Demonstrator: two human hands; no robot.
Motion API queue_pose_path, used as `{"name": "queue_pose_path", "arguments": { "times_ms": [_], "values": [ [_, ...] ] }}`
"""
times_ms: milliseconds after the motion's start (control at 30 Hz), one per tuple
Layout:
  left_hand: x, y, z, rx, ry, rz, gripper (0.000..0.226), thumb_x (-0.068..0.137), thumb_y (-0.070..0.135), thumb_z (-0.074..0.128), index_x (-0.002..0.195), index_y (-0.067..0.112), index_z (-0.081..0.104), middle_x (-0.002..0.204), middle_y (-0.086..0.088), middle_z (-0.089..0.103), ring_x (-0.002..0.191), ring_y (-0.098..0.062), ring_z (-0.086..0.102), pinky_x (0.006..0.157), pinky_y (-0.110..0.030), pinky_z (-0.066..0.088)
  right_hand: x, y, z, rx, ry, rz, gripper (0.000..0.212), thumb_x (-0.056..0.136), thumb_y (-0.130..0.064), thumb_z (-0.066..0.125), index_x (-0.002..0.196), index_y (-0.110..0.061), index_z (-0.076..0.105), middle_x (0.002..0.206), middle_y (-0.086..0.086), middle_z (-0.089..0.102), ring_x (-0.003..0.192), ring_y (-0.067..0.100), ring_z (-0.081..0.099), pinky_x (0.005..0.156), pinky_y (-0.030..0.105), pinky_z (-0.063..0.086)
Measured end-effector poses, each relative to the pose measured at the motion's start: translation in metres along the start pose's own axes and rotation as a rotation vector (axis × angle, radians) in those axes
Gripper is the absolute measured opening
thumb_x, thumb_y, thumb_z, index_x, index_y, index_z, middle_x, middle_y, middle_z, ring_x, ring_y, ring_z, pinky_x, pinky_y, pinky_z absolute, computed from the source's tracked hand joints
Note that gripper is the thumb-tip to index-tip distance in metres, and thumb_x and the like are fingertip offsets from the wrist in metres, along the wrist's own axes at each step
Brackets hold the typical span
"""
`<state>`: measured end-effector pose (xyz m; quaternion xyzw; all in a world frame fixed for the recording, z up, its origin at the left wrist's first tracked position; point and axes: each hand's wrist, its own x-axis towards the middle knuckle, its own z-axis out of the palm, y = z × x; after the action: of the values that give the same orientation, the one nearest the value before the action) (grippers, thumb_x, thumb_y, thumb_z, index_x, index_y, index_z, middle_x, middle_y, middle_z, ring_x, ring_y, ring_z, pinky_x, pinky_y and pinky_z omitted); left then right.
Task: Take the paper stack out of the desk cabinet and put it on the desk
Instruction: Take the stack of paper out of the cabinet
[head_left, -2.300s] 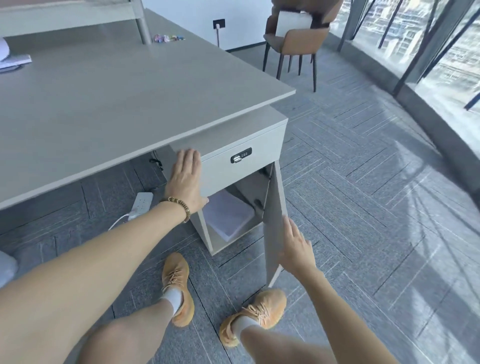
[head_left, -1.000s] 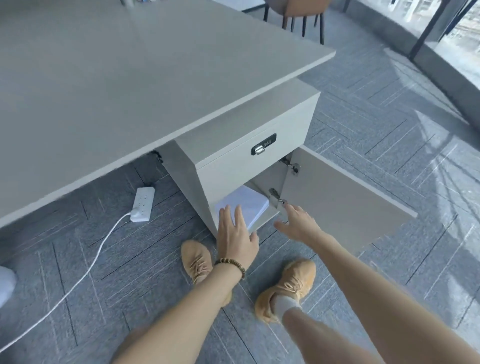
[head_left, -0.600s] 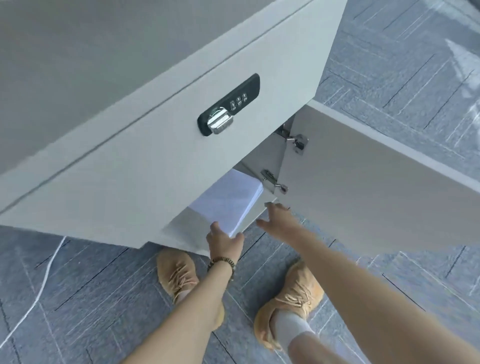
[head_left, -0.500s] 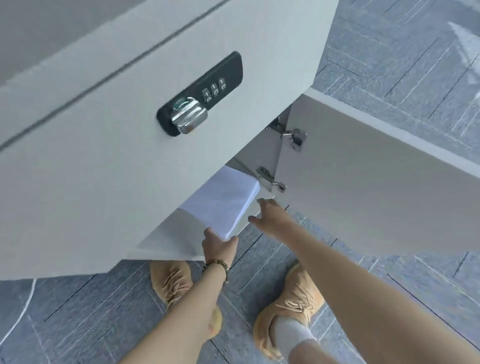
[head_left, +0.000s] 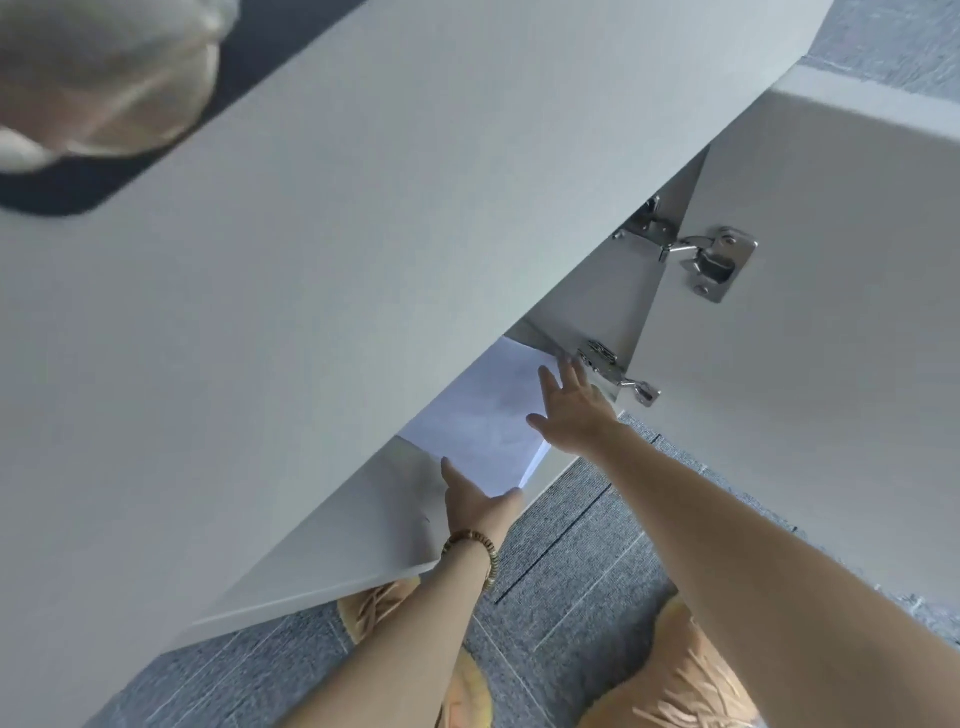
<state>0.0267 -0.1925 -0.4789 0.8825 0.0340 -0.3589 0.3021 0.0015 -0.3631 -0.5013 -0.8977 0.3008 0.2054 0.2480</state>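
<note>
The white paper stack (head_left: 485, 415) lies on the floor of the open desk cabinet (head_left: 587, 296), mostly hidden under the drawer front. My left hand (head_left: 475, 501) touches the stack's near corner, thumb on top, fingers hidden below. My right hand (head_left: 571, 410) reaches in along the stack's right edge, fingers spread, touching the paper. The stack rests flat inside the cabinet.
The grey drawer front (head_left: 337, 260) fills most of the view, its black combination lock (head_left: 93, 104) blurred at top left. The cabinet door (head_left: 810, 364) stands swung open on the right, with metal hinges (head_left: 711, 260). Grey carpet and my orange shoes (head_left: 675, 670) lie below.
My head has dropped much closer to the cabinet. Both hands have moved from the opening's front onto the paper stack; the right hand has reached deeper along its right edge.
</note>
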Motion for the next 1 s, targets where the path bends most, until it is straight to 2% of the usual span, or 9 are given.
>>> {"name": "queue_pose_path", "arguments": {
  "times_ms": [67,133,400,567,667,733,833,900,1000],
  "values": [
    [0.006,-0.001,0.004,-0.010,-0.013,0.002,0.112,0.077,0.018,0.074,0.157,0.017,-0.004,0.158,-0.016,0.032,0.133,-0.034,0.050,0.103,-0.039,0.048,0.008,0.001,0.001,0.013,-0.018,0.049,0.088,0.099,-0.049,0.047,0.162,-0.010,-0.001,0.171,0.017,-0.008,0.159,0.033,-0.003,0.122,0.050,0.023],
    [0.011,-0.003,0.007,-0.010,-0.006,0.002,0.115,0.075,0.021,0.075,0.157,0.018,-0.005,0.160,-0.016,0.029,0.136,-0.035,0.047,0.108,-0.044,0.045,0.014,0.000,0.002,0.073,-0.004,0.121,0.092,0.097,-0.054,0.048,0.162,-0.010,0.000,0.171,0.014,0.003,0.158,0.031,0.006,0.119,0.052,0.023],
    [0.001,-0.019,0.015,0.017,0.056,-0.086,0.112,0.076,0.028,0.079,0.158,0.020,0.003,0.163,-0.016,0.017,0.150,-0.036,0.016,0.113,-0.049,0.034,-0.021,0.010,0.035,0.300,0.018,0.265,0.068,0.096,-0.049,0.053,0.148,-0.009,0.036,0.152,0.015,0.036,0.140,0.038,0.035,0.111,0.053,0.035],
    [-0.040,-0.054,0.029,-0.047,0.026,-0.022,0.100,0.083,0.022,0.070,0.158,0.011,0.005,0.165,-0.012,0.015,0.150,-0.033,0.022,0.116,-0.041,0.030,-0.073,0.037,0.064,0.467,0.095,0.347,0.057,0.096,-0.036,0.059,0.144,-0.009,0.046,0.142,0.017,0.046,0.134,0.035,0.042,0.110,0.047,0.038],
    [-0.062,-0.075,0.035,-0.148,0.055,-0.017,0.090,0.087,0.015,0.067,0.157,0.006,0.011,0.163,-0.014,0.023,0.147,-0.030,0.031,0.118,-0.043,0.032,-0.088,0.051,0.067,0.618,0.074,0.384,0.051,0.092,-0.025,0.067,0.137,-0.007,0.049,0.134,0.016,0.052,0.114,0.031,0.054,0.088,0.034,0.043],
    [-0.067,-0.083,0.038,-0.192,0.100,-0.071,0.088,0.086,0.017,0.069,0.154,0.005,0.015,0.157,-0.018,0.034,0.140,-0.034,0.041,0.111,-0.049,0.040,-0.089,0.055,0.066,0.711,0.006,0.392,0.054,0.091,-0.022,0.069,0.138,-0.009,0.047,0.129,0.014,0.060,0.097,0.026,0.056,0.077,0.031,0.041],
    [-0.057,-0.082,0.040,-0.314,0.134,-0.212,0.082,0.083,0.021,0.076,0.147,-0.001,0.029,0.140,-0.021,0.051,0.124,-0.037,0.055,0.098,-0.046,0.050,-0.079,0.062,0.067,0.767,-0.074,0.389,0.055,0.087,-0.027,0.072,0.136,-0.012,0.051,0.122,0.011,0.067,0.099,0.027,0.063,0.084,0.037,0.051],
    [-0.043,-0.077,0.039,-0.473,0.141,-0.273,0.071,0.080,0.020,0.080,0.136,-0.005,0.045,0.130,-0.020,0.061,0.114,-0.034,0.062,0.093,-0.039,0.051,-0.072,0.063,0.064,0.765,-0.112,0.381,0.045,0.088,-0.033,0.070,0.126,-0.012,0.058,0.113,0.010,0.067,0.100,0.027,0.063,0.088,0.038,0.050],
    [-0.027,-0.072,0.036,-0.549,0.120,-0.352,0.065,0.079,0.022,0.082,0.129,-0.008,0.053,0.126,-0.017,0.064,0.116,-0.033,0.062,0.092,-0.033,0.048,-0.064,0.062,0.062,0.769,-0.144,0.347,0.044,0.088,-0.040,0.069,0.123,-0.014,0.064,0.113,0.009,0.071,0.102,0.028,0.065,0.088,0.037,0.051]
  ]
}}
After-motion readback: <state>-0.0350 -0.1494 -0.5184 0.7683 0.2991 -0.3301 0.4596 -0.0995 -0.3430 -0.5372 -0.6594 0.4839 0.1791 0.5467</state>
